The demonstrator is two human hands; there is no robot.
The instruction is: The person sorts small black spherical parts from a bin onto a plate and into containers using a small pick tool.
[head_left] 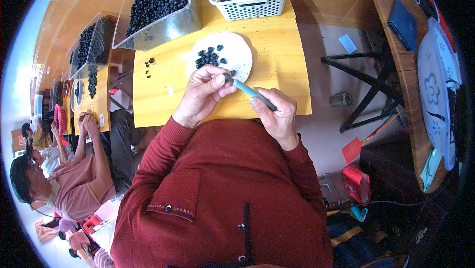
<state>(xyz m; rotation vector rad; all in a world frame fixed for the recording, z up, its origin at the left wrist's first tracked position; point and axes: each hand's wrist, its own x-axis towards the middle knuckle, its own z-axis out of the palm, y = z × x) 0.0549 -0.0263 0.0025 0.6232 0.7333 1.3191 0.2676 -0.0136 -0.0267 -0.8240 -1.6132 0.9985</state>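
Observation:
My left hand pinches a small dark round piece, which looks like a blueberry, between thumb and fingertips. My right hand is closed around a slim pen-like tool, light blue with a dark grey rear end. Its front end meets the piece in my left fingers; the exact contact is too small to make out. Just beyond my hands lies a white plate with several more dark round pieces grouped on its left half. My left fingers hang over the plate's near edge.
The yellow wooden table carries a clear bin and a white perforated basket, both full of dark round pieces. Small dark bits lie at the left. Co-workers sit leftward. A folding table stands right.

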